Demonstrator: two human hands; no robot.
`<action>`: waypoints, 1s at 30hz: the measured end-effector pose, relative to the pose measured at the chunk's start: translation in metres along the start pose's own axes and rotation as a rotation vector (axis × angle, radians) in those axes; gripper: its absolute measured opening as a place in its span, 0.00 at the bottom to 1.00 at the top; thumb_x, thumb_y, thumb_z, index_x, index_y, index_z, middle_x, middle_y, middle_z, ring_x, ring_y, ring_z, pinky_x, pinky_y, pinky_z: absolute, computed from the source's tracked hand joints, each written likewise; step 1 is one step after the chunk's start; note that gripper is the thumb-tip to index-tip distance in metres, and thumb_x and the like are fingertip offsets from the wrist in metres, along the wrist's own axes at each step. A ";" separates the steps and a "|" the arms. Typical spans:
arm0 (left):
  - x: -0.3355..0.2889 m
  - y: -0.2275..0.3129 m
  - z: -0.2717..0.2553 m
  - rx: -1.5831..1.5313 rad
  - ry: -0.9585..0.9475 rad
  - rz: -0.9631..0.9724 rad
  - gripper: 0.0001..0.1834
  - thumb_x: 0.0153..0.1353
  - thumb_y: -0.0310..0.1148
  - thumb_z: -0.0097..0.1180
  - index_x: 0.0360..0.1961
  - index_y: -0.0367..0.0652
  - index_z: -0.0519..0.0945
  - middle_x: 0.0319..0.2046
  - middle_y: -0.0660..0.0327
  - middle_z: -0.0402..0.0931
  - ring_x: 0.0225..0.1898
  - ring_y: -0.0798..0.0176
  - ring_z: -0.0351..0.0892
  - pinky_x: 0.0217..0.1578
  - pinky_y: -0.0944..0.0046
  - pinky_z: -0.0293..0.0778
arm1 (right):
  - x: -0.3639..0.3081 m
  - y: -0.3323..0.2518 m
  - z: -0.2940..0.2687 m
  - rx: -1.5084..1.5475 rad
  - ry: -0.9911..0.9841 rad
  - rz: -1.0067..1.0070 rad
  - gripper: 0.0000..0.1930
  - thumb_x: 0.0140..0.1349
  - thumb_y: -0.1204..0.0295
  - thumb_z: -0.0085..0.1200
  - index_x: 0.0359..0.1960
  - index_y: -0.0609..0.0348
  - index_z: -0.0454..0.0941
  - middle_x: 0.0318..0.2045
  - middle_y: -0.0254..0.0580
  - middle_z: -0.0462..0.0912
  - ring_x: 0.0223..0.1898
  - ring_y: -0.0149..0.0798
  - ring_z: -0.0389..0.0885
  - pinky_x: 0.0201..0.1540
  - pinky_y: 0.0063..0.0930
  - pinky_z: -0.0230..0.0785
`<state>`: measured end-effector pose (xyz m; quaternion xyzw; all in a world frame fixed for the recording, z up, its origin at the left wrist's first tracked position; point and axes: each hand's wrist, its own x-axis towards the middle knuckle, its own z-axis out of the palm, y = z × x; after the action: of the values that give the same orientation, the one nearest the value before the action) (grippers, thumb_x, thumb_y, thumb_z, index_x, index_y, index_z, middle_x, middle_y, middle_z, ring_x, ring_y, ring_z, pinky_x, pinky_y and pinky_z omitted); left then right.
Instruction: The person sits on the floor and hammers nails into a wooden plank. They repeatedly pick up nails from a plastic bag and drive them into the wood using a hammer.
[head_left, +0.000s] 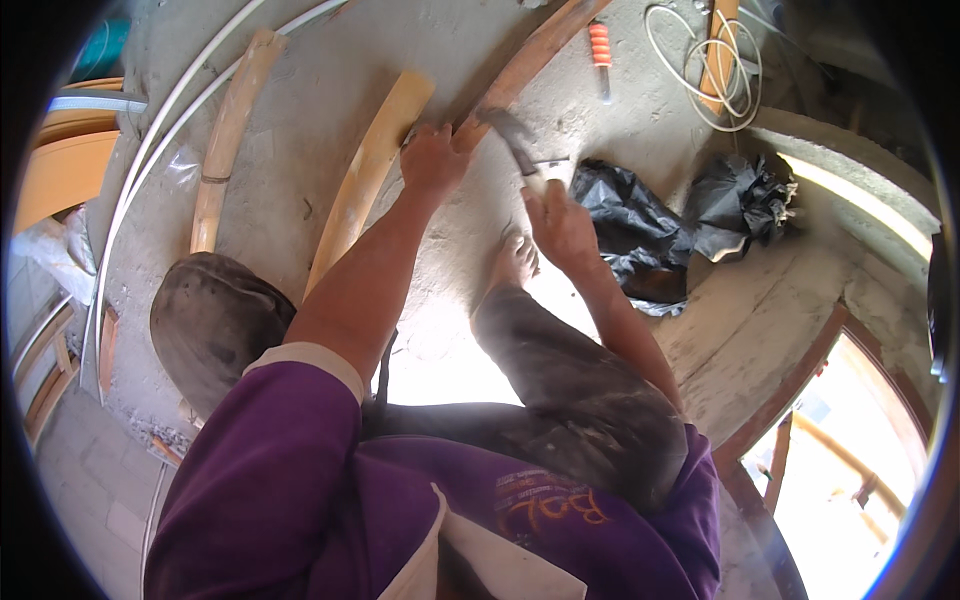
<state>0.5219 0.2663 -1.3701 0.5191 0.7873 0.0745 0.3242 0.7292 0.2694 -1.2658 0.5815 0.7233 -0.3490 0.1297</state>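
Observation:
My left hand (434,165) is closed on the near end of a long, curved brown wooden piece (535,58) that runs up and away along the concrete floor. In my right hand (562,225) is a hammer (522,155), gripped by its pale handle. Its dark head is smeared by motion and lies close to the wood's end, just right of my left fingers; whether they touch, I cannot tell. A pale wooden strip (372,155) rests on the floor left of my left hand. My bare foot (517,258) is below the hammer.
A tool with a ribbed red-orange handle (600,45) lies beyond my hands. Crumpled black plastic (630,215) is to the right. Further out are a coiled white cable (655,25), a wooden pole (222,150), white tubing (150,150) and a wooden frame (790,390).

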 end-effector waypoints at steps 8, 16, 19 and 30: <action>0.000 -0.010 0.004 0.037 0.041 0.006 0.35 0.52 0.51 0.63 0.59 0.44 0.74 0.50 0.51 0.73 0.52 0.52 0.75 0.52 0.53 0.71 | -0.019 -0.035 -0.030 0.237 0.225 -0.018 0.24 0.68 0.52 0.44 0.48 0.65 0.67 0.35 0.64 0.80 0.39 0.64 0.80 0.42 0.53 0.71; -0.002 -0.001 -0.005 0.031 0.004 -0.040 0.37 0.51 0.51 0.66 0.59 0.42 0.74 0.51 0.51 0.72 0.54 0.51 0.74 0.54 0.53 0.69 | -0.018 -0.035 -0.036 0.250 0.188 0.015 0.22 0.69 0.51 0.41 0.44 0.61 0.68 0.33 0.62 0.81 0.38 0.59 0.82 0.43 0.50 0.73; -0.001 -0.001 -0.001 0.046 0.009 0.015 0.36 0.54 0.54 0.61 0.60 0.45 0.73 0.50 0.52 0.72 0.52 0.53 0.75 0.53 0.52 0.70 | -0.014 -0.021 -0.009 0.069 0.214 0.036 0.22 0.69 0.51 0.41 0.45 0.60 0.69 0.33 0.60 0.82 0.38 0.57 0.83 0.42 0.48 0.73; -0.004 -0.003 0.013 0.042 0.052 0.029 0.37 0.50 0.53 0.65 0.59 0.44 0.75 0.49 0.52 0.73 0.52 0.52 0.75 0.52 0.52 0.69 | -0.001 -0.007 -0.003 -0.009 0.047 0.054 0.23 0.70 0.51 0.39 0.46 0.63 0.68 0.34 0.59 0.81 0.36 0.60 0.82 0.42 0.47 0.73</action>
<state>0.5278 0.2590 -1.3798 0.5351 0.7892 0.0763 0.2917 0.7236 0.2699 -1.2599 0.6083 0.7117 -0.3284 0.1248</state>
